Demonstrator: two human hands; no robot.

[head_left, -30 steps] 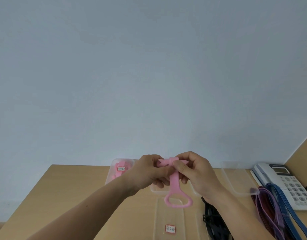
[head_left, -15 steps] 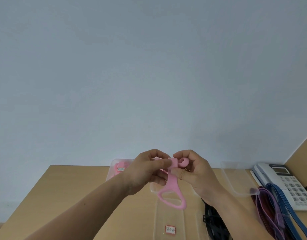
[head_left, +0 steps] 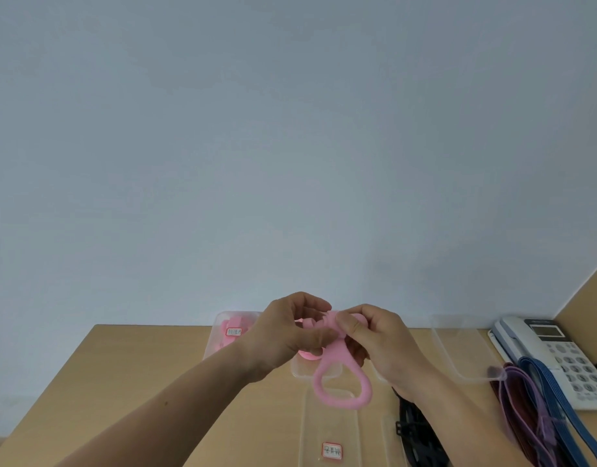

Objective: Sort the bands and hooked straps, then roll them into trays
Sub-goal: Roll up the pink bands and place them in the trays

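Note:
A pink hooked strap (head_left: 337, 372) is held up above the wooden table (head_left: 128, 375). My left hand (head_left: 287, 335) and my right hand (head_left: 374, 338) both pinch its rolled upper end, fingers closed on it. Its wide loop hangs down between my wrists. Under the loop lies a clear tray (head_left: 330, 436) with a red-edged label. A second clear tray (head_left: 229, 332) at the back left holds pink straps. A third clear tray (head_left: 458, 348) stands at the right. Purple, dark red and blue bands (head_left: 539, 412) lie in a pile at the right.
A white desk phone (head_left: 559, 352) sits at the far right against a wooden side panel. Black straps (head_left: 415, 429) lie by my right wrist. A pale wall rises behind the table's back edge. Another clear tray (head_left: 300, 369) is partly hidden behind my hands.
More of the strap's upper end has been rolled between my fingers. The hanging loop has swung from left of centre back under my hands and hangs shorter.

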